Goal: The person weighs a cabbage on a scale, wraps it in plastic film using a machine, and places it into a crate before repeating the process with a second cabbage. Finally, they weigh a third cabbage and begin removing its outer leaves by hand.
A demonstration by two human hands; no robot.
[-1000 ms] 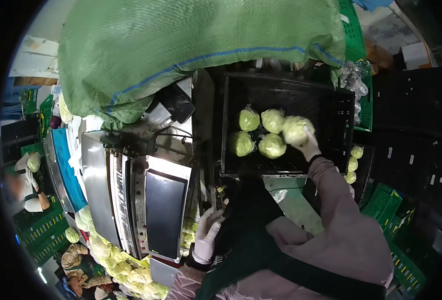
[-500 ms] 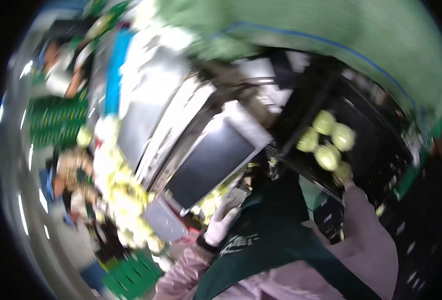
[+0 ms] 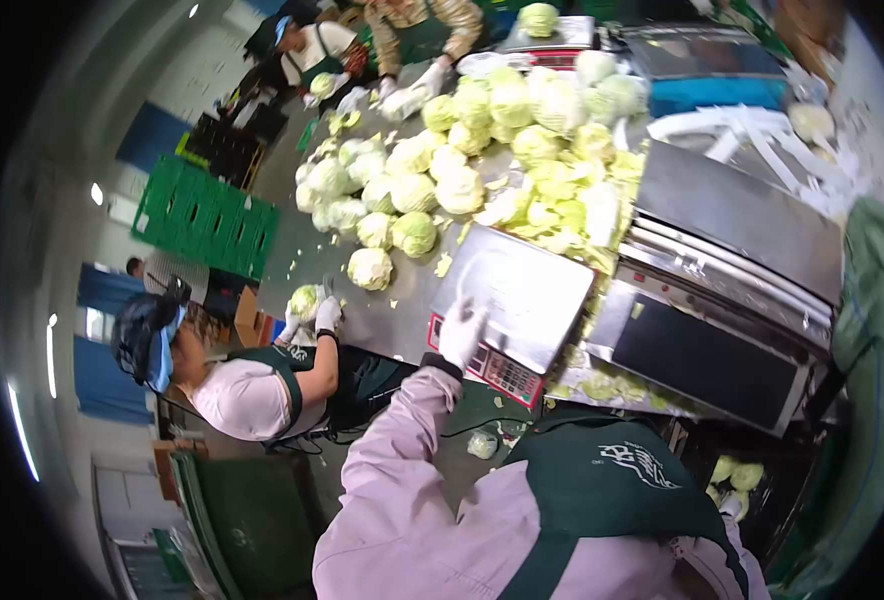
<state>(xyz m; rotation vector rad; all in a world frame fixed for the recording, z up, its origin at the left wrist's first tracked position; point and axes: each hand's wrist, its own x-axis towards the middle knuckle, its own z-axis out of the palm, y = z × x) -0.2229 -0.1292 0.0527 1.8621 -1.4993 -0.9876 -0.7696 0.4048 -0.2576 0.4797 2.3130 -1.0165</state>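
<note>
The right grip [image 3: 732, 507] is low by the body, at the black box [image 3: 784, 475], right next to some pale green cabbages [image 3: 747, 475]; I can't tell if it is open or closed, or if it has one. The left grip [image 3: 462, 332] is in a white glove, with its fingers open and nothing in it. It seems to be reaching over the scale [image 3: 527, 295], but I can't tell if it touches. To the right of the left grip is a big metal machine [image 3: 707, 350], with a green bag [image 3: 867, 300] past it. The scale sits on a gray surface [image 3: 417, 280], and past the left grip is a big pile of cabbages [image 3: 462, 190]. To its left, a person in a dark cap [image 3: 247, 400] has a cabbage [image 3: 304, 300]. Far past the grip are two more people [image 3: 422, 35] and, off to the left, green boxes [image 3: 202, 215].
</note>
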